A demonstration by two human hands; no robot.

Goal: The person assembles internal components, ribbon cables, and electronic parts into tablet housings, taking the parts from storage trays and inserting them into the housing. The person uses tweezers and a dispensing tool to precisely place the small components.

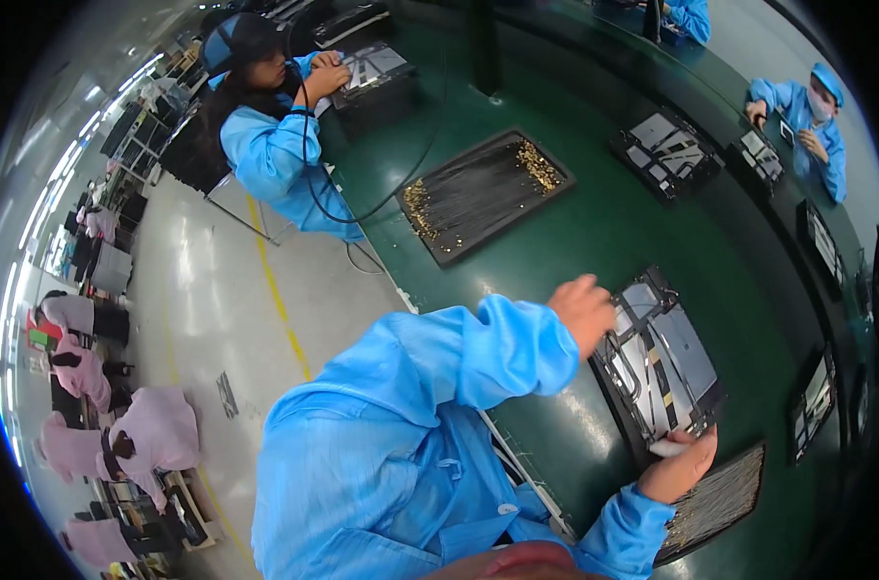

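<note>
An opened flat electronic device (679,338), with silver panels and black strips inside, lies in a black holder on the green worktop. My left hand (585,311) is beside the device's far left edge, its fingers curled; what they may hold is hidden. At the near end, my right hand (683,470) grips the device's edge. Something small and white (666,449) shows at its fingertips. Close to my right hand sits a dark tray of thin strands (725,503), partly covered by my sleeve.
A black tray (449,253) of thin dark strands with gold-coloured ends lies farther left. Another opened device (668,153) stands beyond. Along the right run several more devices (815,401) on a dark line. A co-worker (275,145) handles a device at far left; another (809,126) works across.
</note>
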